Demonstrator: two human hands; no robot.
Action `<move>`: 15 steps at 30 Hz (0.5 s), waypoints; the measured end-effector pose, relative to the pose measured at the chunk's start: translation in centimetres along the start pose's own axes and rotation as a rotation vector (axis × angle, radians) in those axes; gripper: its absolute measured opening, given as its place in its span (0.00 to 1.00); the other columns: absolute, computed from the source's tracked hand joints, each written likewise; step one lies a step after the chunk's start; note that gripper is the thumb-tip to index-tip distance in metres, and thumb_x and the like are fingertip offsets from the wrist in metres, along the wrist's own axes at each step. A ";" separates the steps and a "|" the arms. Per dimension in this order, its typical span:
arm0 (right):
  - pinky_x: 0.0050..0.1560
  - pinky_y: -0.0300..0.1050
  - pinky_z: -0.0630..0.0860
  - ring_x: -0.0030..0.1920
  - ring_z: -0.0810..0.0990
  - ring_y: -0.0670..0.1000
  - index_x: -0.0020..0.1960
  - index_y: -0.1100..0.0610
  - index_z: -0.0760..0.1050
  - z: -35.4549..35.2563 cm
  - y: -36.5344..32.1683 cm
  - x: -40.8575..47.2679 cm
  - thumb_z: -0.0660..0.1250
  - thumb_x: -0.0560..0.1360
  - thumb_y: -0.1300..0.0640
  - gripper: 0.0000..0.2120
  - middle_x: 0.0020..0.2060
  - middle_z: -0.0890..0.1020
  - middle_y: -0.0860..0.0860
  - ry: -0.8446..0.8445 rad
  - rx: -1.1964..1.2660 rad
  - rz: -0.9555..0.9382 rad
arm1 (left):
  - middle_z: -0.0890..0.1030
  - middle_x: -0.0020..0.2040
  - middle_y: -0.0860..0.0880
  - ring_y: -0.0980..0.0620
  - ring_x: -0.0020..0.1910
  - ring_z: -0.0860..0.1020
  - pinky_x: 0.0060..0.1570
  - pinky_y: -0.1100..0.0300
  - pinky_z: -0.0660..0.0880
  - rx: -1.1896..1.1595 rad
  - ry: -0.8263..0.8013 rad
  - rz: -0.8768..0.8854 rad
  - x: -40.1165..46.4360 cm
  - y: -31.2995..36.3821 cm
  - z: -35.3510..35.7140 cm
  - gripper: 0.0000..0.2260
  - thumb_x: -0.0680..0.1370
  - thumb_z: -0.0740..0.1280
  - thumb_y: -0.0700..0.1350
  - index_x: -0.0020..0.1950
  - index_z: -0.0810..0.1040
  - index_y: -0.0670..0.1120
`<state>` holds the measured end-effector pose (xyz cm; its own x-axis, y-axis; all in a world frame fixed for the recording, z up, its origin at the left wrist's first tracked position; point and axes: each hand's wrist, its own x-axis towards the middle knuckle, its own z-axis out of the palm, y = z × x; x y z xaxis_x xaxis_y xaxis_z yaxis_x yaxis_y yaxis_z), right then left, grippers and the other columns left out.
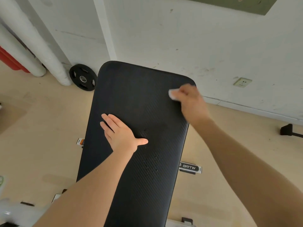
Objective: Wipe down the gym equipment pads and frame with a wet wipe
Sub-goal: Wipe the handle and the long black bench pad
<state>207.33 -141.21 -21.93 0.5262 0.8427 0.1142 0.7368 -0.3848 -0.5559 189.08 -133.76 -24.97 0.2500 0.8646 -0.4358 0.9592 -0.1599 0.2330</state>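
Now | right hand [191, 102] presses wipe [172, 94] near pad [139, 99] edge; left hand [120, 134] flat

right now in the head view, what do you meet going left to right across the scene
red object → white pipes → weight plate → left hand flat on the bench pad → wet wipe → right hand → wall socket

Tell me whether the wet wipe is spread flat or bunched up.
Bunched up: the wet wipe shows only as a small white wad poking out of the right hand on the bench pad.
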 end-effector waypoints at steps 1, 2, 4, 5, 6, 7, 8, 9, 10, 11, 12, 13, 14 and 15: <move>0.46 0.44 0.67 0.48 0.72 0.50 0.45 0.54 0.73 -0.7 0.2 1.3 0.62 0.76 0.50 0.07 0.43 0.70 0.46 0.096 0.011 0.045 | 0.35 0.75 0.39 0.37 0.74 0.40 0.72 0.48 0.47 0.000 0.010 0.009 0.0 -0.2 0.2 0.64 0.60 0.76 0.61 0.72 0.31 0.37; 0.44 0.42 0.67 0.46 0.73 0.48 0.44 0.55 0.73 -1.5 0.1 2.4 0.64 0.75 0.47 0.11 0.42 0.71 0.45 0.194 0.091 0.122 | 0.35 0.75 0.39 0.37 0.74 0.40 0.72 0.48 0.48 0.004 0.017 0.016 0.0 -0.4 0.3 0.64 0.60 0.76 0.62 0.72 0.31 0.38; 0.43 0.42 0.66 0.45 0.73 0.47 0.43 0.55 0.71 -1.6 0.1 1.9 0.63 0.74 0.45 0.13 0.43 0.72 0.46 0.216 0.079 0.159 | 0.36 0.75 0.39 0.37 0.74 0.40 0.72 0.48 0.48 0.022 0.023 0.022 -0.2 -0.5 0.3 0.64 0.60 0.75 0.63 0.72 0.32 0.37; 0.44 0.42 0.66 0.46 0.73 0.47 0.41 0.54 0.70 -1.0 0.3 0.5 0.63 0.74 0.45 0.13 0.43 0.72 0.46 0.172 0.043 0.141 | 0.36 0.75 0.39 0.37 0.74 0.40 0.72 0.48 0.48 0.031 0.024 0.022 -0.3 -0.5 0.2 0.64 0.60 0.75 0.63 0.72 0.32 0.37; 0.44 0.42 0.64 0.45 0.73 0.46 0.40 0.52 0.70 -0.2 0.4 -1.3 0.63 0.75 0.45 0.12 0.41 0.72 0.45 0.108 0.057 0.141 | 0.36 0.75 0.39 0.37 0.74 0.41 0.72 0.48 0.48 0.038 0.022 0.022 -0.4 -0.4 0.1 0.64 0.60 0.75 0.63 0.72 0.32 0.37; 0.45 0.41 0.64 0.44 0.72 0.45 0.39 0.51 0.70 0.5 0.6 -3.3 0.63 0.75 0.45 0.11 0.40 0.71 0.43 0.059 0.016 0.103 | 0.36 0.75 0.38 0.37 0.74 0.41 0.72 0.48 0.48 0.041 0.017 0.022 -0.4 -0.3 0.0 0.64 0.60 0.75 0.63 0.72 0.32 0.37; 0.46 0.41 0.64 0.43 0.72 0.45 0.39 0.50 0.71 1.2 0.7 -5.4 0.63 0.75 0.44 0.11 0.39 0.71 0.43 -0.003 0.038 0.107 | 0.36 0.75 0.38 0.37 0.74 0.41 0.72 0.48 0.48 0.041 0.014 0.019 -0.5 -0.3 -0.1 0.64 0.60 0.75 0.63 0.72 0.32 0.36; 0.47 0.41 0.66 0.43 0.72 0.44 0.39 0.50 0.71 1.7 1.0 -7.1 0.63 0.74 0.43 0.11 0.40 0.71 0.43 -0.058 -0.027 0.061 | 0.36 0.75 0.38 0.37 0.74 0.41 0.72 0.48 0.49 0.043 0.016 0.014 -0.5 -0.2 -0.1 0.64 0.60 0.75 0.62 0.72 0.32 0.36; 0.48 0.42 0.67 0.44 0.73 0.44 0.40 0.50 0.72 1.9 1.1 -8.2 0.64 0.74 0.43 0.11 0.42 0.72 0.43 -0.160 -0.020 0.075 | 0.36 0.75 0.38 0.37 0.74 0.41 0.72 0.48 0.49 0.046 0.019 0.009 -0.5 -0.1 -0.1 0.64 0.60 0.75 0.62 0.72 0.32 0.36; 0.49 0.42 0.68 0.46 0.74 0.45 0.42 0.50 0.73 1.9 1.3 -8.5 0.64 0.74 0.43 0.11 0.43 0.73 0.44 -0.205 -0.009 0.078 | 0.36 0.75 0.38 0.37 0.74 0.41 0.72 0.48 0.49 0.048 0.022 0.006 -0.4 -0.1 -0.1 0.64 0.60 0.75 0.62 0.72 0.32 0.36; 0.51 0.44 0.69 0.48 0.74 0.47 0.43 0.51 0.73 1.4 1.4 -7.9 0.64 0.74 0.43 0.11 0.45 0.73 0.46 -0.218 0.056 0.112 | 0.36 0.75 0.38 0.37 0.74 0.41 0.72 0.48 0.49 0.049 0.024 0.004 -0.3 0.0 -0.1 0.64 0.59 0.75 0.62 0.72 0.32 0.36; 0.51 0.46 0.69 0.48 0.74 0.49 0.43 0.53 0.72 0.9 1.4 -6.6 0.65 0.74 0.44 0.12 0.45 0.73 0.49 -0.184 0.094 0.114 | 0.37 0.75 0.38 0.37 0.74 0.42 0.72 0.48 0.50 0.052 0.026 0.003 -0.2 0.0 -0.1 0.64 0.59 0.75 0.62 0.72 0.32 0.36; 0.52 0.48 0.69 0.48 0.74 0.51 0.43 0.54 0.72 0.2 1.4 -4.8 0.65 0.73 0.45 0.13 0.44 0.72 0.51 -0.139 0.161 0.124 | 0.37 0.75 0.38 0.37 0.74 0.42 0.72 0.48 0.50 0.058 0.028 0.003 -0.1 0.0 0.0 0.64 0.59 0.75 0.62 0.72 0.32 0.36; 0.51 0.50 0.69 0.48 0.73 0.52 0.42 0.55 0.71 -0.3 1.3 -2.8 0.65 0.73 0.44 0.13 0.43 0.72 0.51 -0.059 0.178 0.111 | 0.37 0.75 0.38 0.37 0.74 0.42 0.72 0.48 0.50 0.065 0.030 0.002 -0.1 -0.1 0.0 0.64 0.59 0.75 0.62 0.72 0.32 0.36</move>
<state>206.94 -144.23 -22.77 0.5707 0.8212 -0.0014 0.5864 -0.4087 -0.6994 189.00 -133.82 -24.99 0.2485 0.8783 -0.4086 0.9656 -0.1912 0.1762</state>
